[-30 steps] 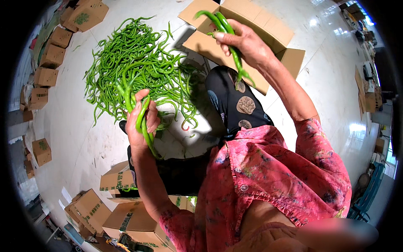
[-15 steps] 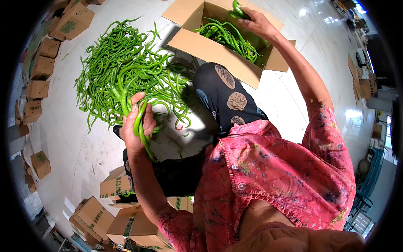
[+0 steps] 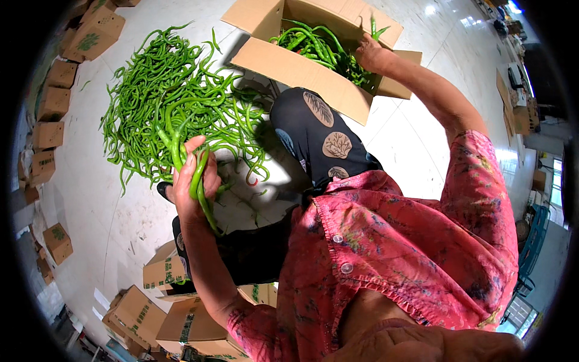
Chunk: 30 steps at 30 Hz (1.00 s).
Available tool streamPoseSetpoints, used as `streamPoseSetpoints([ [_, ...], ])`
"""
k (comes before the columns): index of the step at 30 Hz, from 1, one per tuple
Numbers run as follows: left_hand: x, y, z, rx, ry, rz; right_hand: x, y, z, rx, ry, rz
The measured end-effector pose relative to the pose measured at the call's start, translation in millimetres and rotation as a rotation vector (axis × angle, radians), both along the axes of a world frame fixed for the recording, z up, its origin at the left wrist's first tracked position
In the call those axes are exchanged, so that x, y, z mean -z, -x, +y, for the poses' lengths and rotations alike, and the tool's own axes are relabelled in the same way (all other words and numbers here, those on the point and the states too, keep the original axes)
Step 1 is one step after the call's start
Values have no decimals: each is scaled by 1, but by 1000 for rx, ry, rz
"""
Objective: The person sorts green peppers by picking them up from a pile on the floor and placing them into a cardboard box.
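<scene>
My left hand (image 3: 204,175) is closed around a small bunch of long green chili peppers (image 3: 175,145), whose ends stick out both above and below my fingers. Below and beyond it a large heap of green chili peppers (image 3: 157,90) spreads over the floor. At the far right my right hand (image 3: 371,53) reaches into the right end of an open cardboard box (image 3: 295,67). Green pepper tips (image 3: 377,29) poke up beside its fingers, which are partly hidden. More green chili peppers (image 3: 310,43) lie inside the box.
My bent knee (image 3: 316,130) in dark patterned trousers stands between heap and box. Closed cardboard boxes (image 3: 187,320) sit near my left elbow. Several more cartons (image 3: 53,102) line the left side. A small red pepper piece (image 3: 252,182) lies on the pale floor (image 3: 102,199).
My right hand has moved nearer and lower, from above the box's far edge into its right end, with peppers still in it. My left hand keeps its bunch almost in place.
</scene>
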<state>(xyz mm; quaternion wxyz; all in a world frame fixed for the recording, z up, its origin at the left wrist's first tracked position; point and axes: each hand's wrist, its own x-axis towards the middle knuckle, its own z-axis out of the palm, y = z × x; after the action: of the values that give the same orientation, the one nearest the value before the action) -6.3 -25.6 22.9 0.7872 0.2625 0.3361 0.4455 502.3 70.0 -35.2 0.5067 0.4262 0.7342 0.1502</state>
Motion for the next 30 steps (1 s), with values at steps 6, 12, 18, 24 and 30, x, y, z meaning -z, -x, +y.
streamPoseSetpoints([
  [6,-8,-2,-1,-27,-9,31,-1,8,26,338,-199,566],
  [12,-8,2,-1,-45,32,98,25,-2,6,889,-269,616],
  [18,3,-2,7,21,4,18,69,-47,19,1313,-629,859],
  [24,1,0,6,39,7,28,101,-17,22,874,-586,1038],
  [30,9,3,7,11,36,-53,100,-66,18,1045,-503,785],
])
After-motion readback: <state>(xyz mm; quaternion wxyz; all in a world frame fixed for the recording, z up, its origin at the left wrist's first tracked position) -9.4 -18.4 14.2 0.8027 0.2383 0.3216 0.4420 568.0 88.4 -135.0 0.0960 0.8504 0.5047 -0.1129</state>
